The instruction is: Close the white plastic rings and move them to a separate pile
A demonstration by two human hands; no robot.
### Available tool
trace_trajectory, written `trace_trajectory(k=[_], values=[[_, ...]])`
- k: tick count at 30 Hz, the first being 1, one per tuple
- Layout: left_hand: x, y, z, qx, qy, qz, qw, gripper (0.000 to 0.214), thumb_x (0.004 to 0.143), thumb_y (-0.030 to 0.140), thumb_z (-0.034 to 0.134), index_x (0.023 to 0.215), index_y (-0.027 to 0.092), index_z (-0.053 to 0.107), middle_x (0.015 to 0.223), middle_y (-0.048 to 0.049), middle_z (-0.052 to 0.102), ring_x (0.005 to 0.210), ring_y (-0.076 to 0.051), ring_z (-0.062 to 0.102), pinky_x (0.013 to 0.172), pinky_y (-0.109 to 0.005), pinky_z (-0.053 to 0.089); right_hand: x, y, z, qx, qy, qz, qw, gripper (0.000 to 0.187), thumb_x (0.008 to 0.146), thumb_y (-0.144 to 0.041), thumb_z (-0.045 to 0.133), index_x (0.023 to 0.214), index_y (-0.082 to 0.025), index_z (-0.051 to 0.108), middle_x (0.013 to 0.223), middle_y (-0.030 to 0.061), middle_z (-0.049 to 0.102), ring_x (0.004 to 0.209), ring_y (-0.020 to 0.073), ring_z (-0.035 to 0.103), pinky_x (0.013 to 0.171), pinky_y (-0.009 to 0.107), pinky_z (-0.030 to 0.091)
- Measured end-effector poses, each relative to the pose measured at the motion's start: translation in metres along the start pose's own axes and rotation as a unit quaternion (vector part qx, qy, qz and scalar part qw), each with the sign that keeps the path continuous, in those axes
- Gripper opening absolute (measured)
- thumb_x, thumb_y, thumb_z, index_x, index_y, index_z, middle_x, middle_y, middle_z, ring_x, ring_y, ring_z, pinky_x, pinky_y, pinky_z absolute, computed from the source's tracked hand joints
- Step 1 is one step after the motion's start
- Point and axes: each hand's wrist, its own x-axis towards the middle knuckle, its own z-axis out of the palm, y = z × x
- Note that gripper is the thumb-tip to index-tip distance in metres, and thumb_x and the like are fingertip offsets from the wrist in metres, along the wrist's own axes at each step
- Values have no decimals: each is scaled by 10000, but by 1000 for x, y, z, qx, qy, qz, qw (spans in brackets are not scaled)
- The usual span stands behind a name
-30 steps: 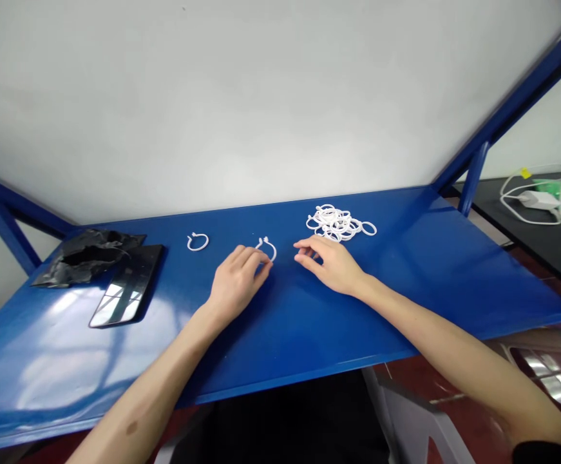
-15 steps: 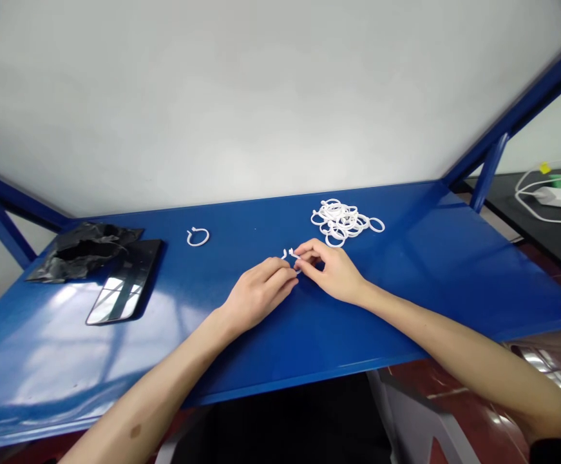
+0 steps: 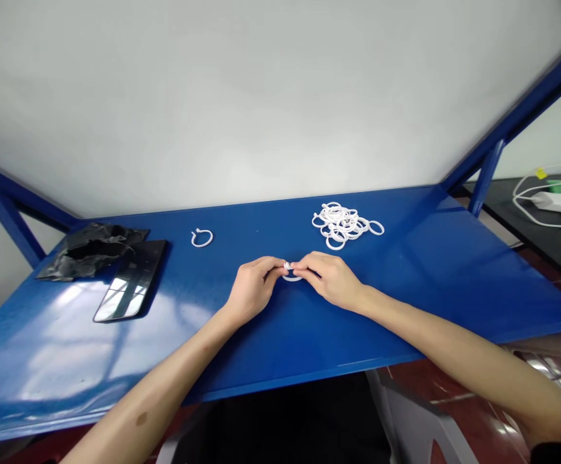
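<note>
A white plastic ring (image 3: 290, 273) is pinched between my left hand (image 3: 252, 288) and my right hand (image 3: 331, 280), just above the blue table (image 3: 280, 335). Both hands have fingers closed on the ring, fingertips meeting at its ends. A pile of several white rings (image 3: 345, 225) lies beyond my right hand. A single open white ring (image 3: 201, 238) lies to the left, beyond my left hand.
A black phone (image 3: 131, 290) lies screen-up at the left, next to a crumpled black bag (image 3: 91, 249). Blue frame posts rise at both back corners. At the far right a black table holds a white cable (image 3: 545, 200) and something green.
My left hand picked a ring off the table and drew it nearer; my right hand came in and took its other end. Both hands now pinch it together.
</note>
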Motion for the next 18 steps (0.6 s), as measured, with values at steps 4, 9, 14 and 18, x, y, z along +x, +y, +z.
trace_trajectory(k=[4, 9, 14, 18], values=[[-5, 0, 3, 12, 21, 26, 999, 199, 946, 106, 540, 886, 208, 700, 839, -12, 767, 748, -143, 725, 717, -250, 572, -3, 2, 3, -41, -16, -51, 998, 237, 1053, -262, 482, 975, -211, 700, 886, 61, 762, 781, 191, 687, 700, 335, 583], [-9, -1, 4, 49, 29, 93, 994, 232, 945, 78, 504, 872, 203, 684, 814, -9, 744, 731, -127, 710, 688, -230, 555, -6, 4, 2, -80, -26, -119, 989, 260, 1056, -197, 443, 994, -207, 695, 918, 58, 771, 777, 185, 667, 701, 331, 574], [-4, -5, 2, 100, 16, 117, 988, 174, 992, 160, 524, 936, 193, 686, 858, -25, 748, 753, -137, 701, 693, -241, 539, -2, 6, 7, -120, -14, -128, 984, 259, 1055, -212, 448, 999, -201, 700, 913, 66, 767, 785, 188, 665, 705, 329, 560], [10, -12, -13, 193, -5, 88, 977, 206, 1012, 344, 551, 1002, 209, 705, 925, -52, 755, 851, -197, 700, 775, -314, 535, 10, 14, -2, -167, 24, -93, 981, 227, 1042, -278, 495, 1025, -213, 712, 933, 68, 766, 848, 214, 670, 775, 370, 548]])
